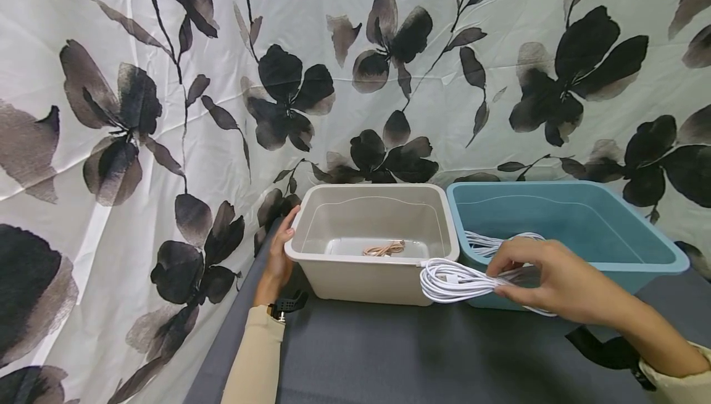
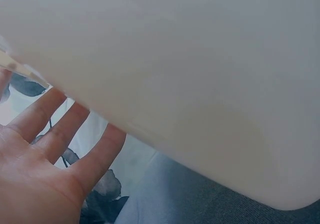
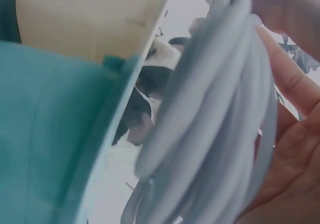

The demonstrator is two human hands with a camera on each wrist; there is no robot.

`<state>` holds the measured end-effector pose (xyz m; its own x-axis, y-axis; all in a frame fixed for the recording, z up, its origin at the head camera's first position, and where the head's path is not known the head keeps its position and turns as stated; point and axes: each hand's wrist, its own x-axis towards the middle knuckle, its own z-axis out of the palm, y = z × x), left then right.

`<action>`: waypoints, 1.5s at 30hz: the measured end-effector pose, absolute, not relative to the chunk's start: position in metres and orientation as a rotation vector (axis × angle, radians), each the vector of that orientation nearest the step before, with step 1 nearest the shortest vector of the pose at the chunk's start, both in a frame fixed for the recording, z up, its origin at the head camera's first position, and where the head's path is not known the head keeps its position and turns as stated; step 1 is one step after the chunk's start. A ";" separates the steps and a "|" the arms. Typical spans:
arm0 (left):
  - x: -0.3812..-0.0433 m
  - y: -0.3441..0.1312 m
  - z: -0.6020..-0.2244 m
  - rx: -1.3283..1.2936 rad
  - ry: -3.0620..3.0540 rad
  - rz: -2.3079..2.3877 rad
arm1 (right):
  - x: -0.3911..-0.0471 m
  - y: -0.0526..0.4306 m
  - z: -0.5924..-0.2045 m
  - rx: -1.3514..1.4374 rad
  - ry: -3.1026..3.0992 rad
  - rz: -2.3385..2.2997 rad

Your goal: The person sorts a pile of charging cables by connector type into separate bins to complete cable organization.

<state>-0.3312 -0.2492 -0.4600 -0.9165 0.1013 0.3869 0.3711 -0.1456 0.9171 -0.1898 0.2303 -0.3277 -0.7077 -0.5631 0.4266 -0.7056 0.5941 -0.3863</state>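
A coiled white cable (image 1: pixel 457 280) is pinched between the thumb and fingers of my right hand (image 1: pixel 550 277), in front of the blue bin's near rim. In the right wrist view the cable's loops (image 3: pixel 215 108) fill the middle, with the right hand (image 3: pixel 295 129) behind them. My left hand (image 1: pixel 279 259) rests against the left side of the beige bin (image 1: pixel 361 280). Its fairly straight fingers touch the bin's wall (image 2: pixel 175 83) in the left wrist view, where the left hand (image 2: pixel 55 154) shows palm up.
Inside the beige bin lies a small tan coiled cable (image 1: pixel 384 248). Another white coiled cable (image 1: pixel 486 243) is in the blue bin (image 1: pixel 555 206), which stands directly right of the beige one. Both stand on a dark grey surface (image 1: pixel 389 354) before a floral cloth (image 1: pixel 311 21).
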 end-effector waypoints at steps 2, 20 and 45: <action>-0.331 -0.250 -0.460 -0.548 -1.918 -2.182 | -0.193 0.233 -0.323 1.057 -2.542 0.785; -0.333 -0.253 -0.460 -0.555 -1.913 -2.195 | -0.243 0.278 -0.292 0.948 -2.572 0.654; -0.331 -0.258 -0.460 -0.568 -1.922 -2.200 | -0.313 0.315 -0.291 0.625 -2.940 0.671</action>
